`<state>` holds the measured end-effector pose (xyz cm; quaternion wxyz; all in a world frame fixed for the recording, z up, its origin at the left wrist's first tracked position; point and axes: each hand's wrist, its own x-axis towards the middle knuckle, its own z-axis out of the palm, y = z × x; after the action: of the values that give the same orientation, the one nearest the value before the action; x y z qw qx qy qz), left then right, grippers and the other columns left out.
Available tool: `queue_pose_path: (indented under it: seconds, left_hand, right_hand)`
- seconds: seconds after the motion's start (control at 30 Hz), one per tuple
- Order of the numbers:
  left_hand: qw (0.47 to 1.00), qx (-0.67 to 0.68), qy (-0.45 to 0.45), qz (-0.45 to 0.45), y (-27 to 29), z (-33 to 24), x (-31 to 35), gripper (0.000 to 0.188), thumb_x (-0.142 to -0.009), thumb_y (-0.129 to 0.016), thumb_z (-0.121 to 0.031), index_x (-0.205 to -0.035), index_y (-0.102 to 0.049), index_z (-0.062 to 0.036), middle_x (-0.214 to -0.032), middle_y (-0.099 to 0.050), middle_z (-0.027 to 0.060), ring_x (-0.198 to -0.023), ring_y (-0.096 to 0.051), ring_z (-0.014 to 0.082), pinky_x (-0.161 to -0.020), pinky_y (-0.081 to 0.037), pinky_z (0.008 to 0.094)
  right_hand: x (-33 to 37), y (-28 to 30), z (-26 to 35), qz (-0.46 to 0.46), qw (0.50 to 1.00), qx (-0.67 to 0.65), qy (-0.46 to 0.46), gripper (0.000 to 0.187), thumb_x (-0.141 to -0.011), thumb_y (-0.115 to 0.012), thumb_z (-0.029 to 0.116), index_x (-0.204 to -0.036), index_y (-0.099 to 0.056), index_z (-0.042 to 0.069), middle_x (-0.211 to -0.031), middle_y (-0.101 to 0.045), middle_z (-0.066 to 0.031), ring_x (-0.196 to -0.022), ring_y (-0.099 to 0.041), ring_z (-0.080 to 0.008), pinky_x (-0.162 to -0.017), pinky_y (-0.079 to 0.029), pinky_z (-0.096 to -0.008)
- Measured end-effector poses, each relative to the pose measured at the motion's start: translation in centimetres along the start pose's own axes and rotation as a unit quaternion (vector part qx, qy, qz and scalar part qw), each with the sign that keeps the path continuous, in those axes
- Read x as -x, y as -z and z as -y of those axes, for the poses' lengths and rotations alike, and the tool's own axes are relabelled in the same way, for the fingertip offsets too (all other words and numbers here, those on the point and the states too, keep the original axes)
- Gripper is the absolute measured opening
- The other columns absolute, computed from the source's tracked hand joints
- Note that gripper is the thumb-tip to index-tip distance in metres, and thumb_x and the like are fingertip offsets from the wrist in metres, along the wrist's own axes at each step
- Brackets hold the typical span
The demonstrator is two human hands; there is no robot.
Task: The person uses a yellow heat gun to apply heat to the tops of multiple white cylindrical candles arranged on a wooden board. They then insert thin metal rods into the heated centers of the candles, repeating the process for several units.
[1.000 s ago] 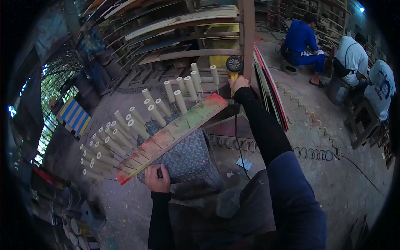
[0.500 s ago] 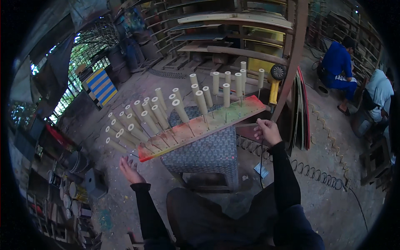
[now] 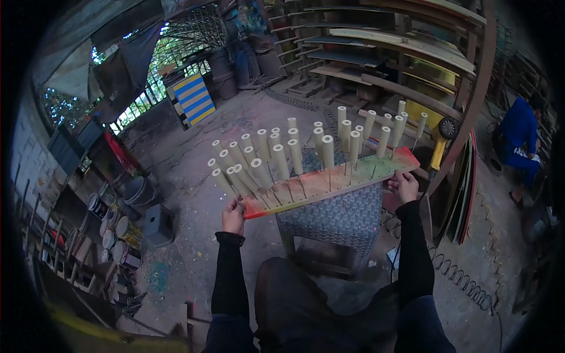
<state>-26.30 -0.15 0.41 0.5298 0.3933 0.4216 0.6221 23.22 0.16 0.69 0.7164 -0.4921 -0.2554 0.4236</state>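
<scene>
I hold a long wooden board (image 3: pixel 329 181), stained red, yellow and green, level in front of me. Several cream-coloured tubes (image 3: pixel 294 154) stand upright on pegs along it in rows. My left hand (image 3: pixel 233 215) grips the board's left end and my right hand (image 3: pixel 405 186) grips its right end. The board hovers over a grey woven stool (image 3: pixel 329 220) right below it.
Shelves of planks (image 3: pixel 382 47) rise at the back right, with a yellow power tool (image 3: pixel 440 141) under them. Flat boards (image 3: pixel 465 188) lean at the right. A person in blue (image 3: pixel 521 141) crouches far right. Paint cans (image 3: pixel 115 235) and a small dark stool (image 3: pixel 158 225) sit left.
My left hand, apart from the board half a second ago, now grips its left end. The board has come level and nearer to me; my view has swung left.
</scene>
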Motion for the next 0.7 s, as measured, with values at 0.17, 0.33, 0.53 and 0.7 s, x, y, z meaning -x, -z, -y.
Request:
queue_pose_path:
  seconds: [0.17,0.33,0.53,0.7]
  left_hand:
    - [0.999,-0.009,0.007,-0.031,-1.1,-1.2,5.7,0.03,-0.092,-0.048,-0.006,-0.121,-0.048,-0.0007,-0.103,-0.059,0.0041,-0.089,-0.06,0.015,-0.075,-0.05,0.0295]
    - [0.998,-0.006,0.003,-0.064,-3.2,-0.5,10.1,0.032,-0.091,-0.05,-0.006,-0.123,-0.045,-0.0055,-0.106,-0.057,0.0047,-0.093,-0.058,0.0147,-0.074,-0.049,0.0298]
    - [0.995,0.035,-0.03,-0.091,-5.2,1.0,13.9,0.033,-0.092,-0.053,-0.011,-0.123,-0.043,-0.0054,-0.118,-0.052,0.0052,-0.102,-0.054,0.0138,-0.081,-0.047,0.0297]
    - [0.975,-0.06,-0.159,-0.144,-4.1,-2.8,14.3,0.038,-0.091,-0.052,-0.006,-0.126,-0.039,0.0006,-0.121,-0.049,0.0105,-0.101,-0.055,0.0142,-0.084,-0.047,0.029]
  right_hand:
    - [-2.0,-1.3,0.2,0.033,0.997,0.063,0.005,0.022,-0.09,-0.059,0.019,-0.103,-0.055,0.002,-0.077,-0.06,-0.0038,-0.057,-0.058,-0.0121,-0.052,-0.049,-0.0246]
    - [-6.7,-1.1,-1.3,0.061,0.988,0.134,0.055,0.021,-0.09,-0.057,0.013,-0.101,-0.057,-0.005,-0.07,-0.059,-0.0054,-0.053,-0.055,-0.0116,-0.048,-0.045,-0.0249]
    - [-7.5,-3.0,-1.0,0.044,0.991,0.124,0.04,0.03,-0.088,-0.061,0.013,-0.108,-0.054,-0.008,-0.071,-0.059,-0.0051,-0.056,-0.055,-0.0106,-0.049,-0.044,-0.0234]
    - [-4.4,-2.8,-1.2,0.006,0.997,0.049,0.059,0.033,-0.089,-0.061,0.018,-0.116,-0.053,0.0,-0.086,-0.062,-0.0047,-0.063,-0.057,-0.0086,-0.055,-0.046,-0.0208]
